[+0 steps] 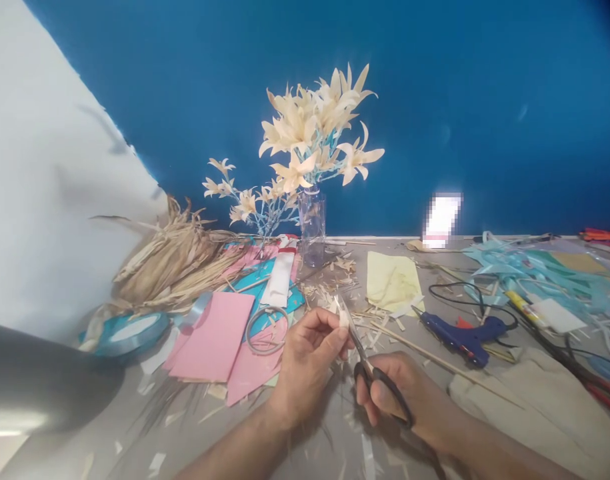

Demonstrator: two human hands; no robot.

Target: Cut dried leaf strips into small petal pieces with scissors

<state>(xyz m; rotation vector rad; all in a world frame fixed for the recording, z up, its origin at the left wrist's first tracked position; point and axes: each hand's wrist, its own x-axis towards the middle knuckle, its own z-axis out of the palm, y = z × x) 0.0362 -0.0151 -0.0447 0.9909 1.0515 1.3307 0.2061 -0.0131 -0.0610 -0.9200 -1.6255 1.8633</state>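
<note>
My left hand (pixel 312 353) pinches a small pale strip, perhaps dried husk (pixel 343 319), between thumb and fingers. Black-handled scissors (pixel 365 370) are in my right hand (pixel 405 390), fingers through the loops. Their blades point up and away from me, right beside the pale strip; whether they touch it I cannot tell. Beyond my hands, cream-coloured artificial flowers (pixel 309 123) on blue stems stand in a clear bottle (pixel 313 227). A smaller spray of like flowers (pixel 265 200) is to its left. Cut scraps (pixel 329 287) lie scattered around both hands.
A bundle of dried husks (pixel 169 257) lies at the left, behind a blue ribbon roll (pixel 127 333). Pink sheets (pixel 212 337) and a tape ring (pixel 266 330) lie nearby. On the right are a blue glue gun (pixel 459 333), a thin stick (pixel 445 363) and a beige cloth (pixel 545 407).
</note>
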